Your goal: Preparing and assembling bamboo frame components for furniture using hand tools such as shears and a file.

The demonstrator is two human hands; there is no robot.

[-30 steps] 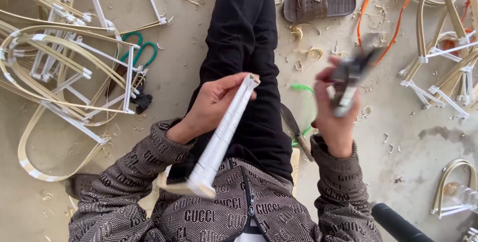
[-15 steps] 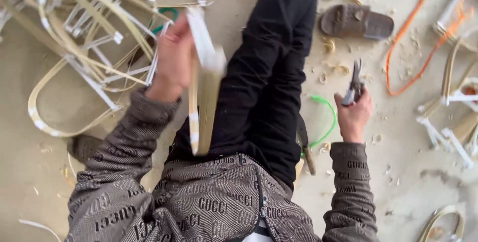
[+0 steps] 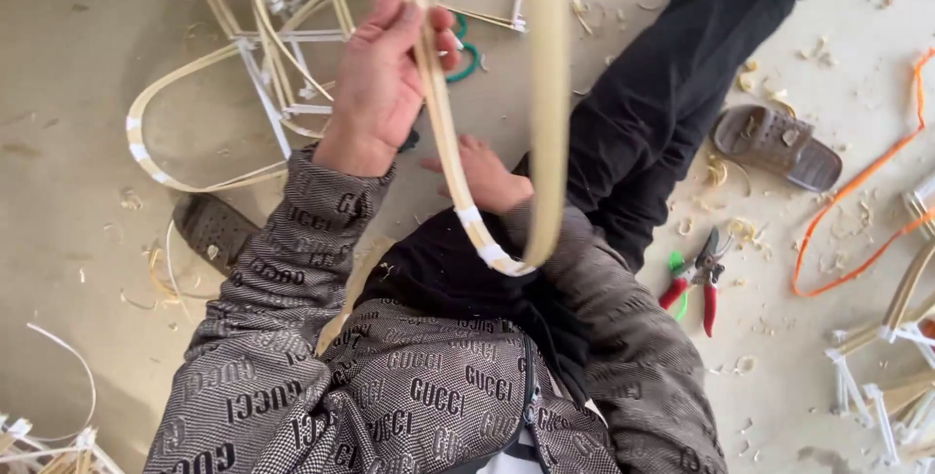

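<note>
- Bamboo strip (image 3: 443,123), pale and bent into a narrow loop, was raised in front of the person's chest; its two ends met at a joint wrapped in white tape (image 3: 492,252) just above the lap
- left hand (image 3: 382,84) was clenched round one limb of the loop, high up, fingers curled over it
- right hand (image 3: 484,177) lay lower, beside the taped joint, fingers spread and touching the strip; I could not tell whether it truly gripped it
- red-handled pliers (image 3: 699,279) lay on the floor (image 3: 88,94) to the person's right, well apart from both hands; a brown sandal (image 3: 774,146) lay beyond them
- finished frames (image 3: 282,65) of the same strips were piled on the floor ahead to the left
- judged step: checking or shaping the bound loop, cutting tool set aside
- next move would call for a firm hold at the joint by the right hand, so that the bend did not spring open
</note>
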